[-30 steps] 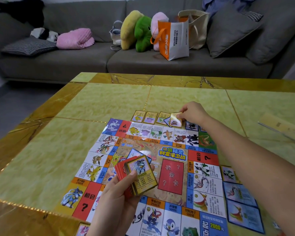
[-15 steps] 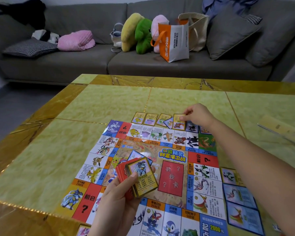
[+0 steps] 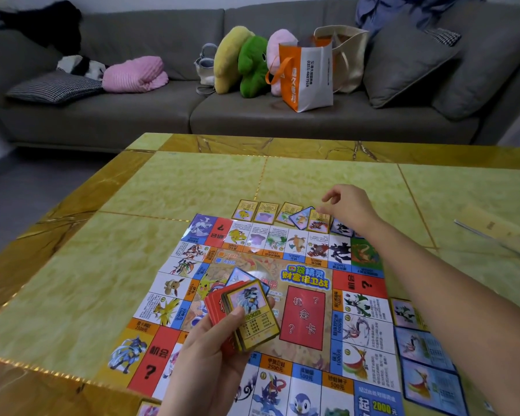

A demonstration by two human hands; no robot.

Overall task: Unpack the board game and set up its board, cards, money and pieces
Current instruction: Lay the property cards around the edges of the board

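Rightward, flat box (image 3: 499,232) near board (image 3: 306,316)

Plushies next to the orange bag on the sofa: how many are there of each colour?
Yellow plushie: 1
Green plushie: 1
Pink plushie: 1
Total: 3

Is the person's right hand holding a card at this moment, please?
No, the right hand hovers empty above the row of cards beyond the far edge of the board.
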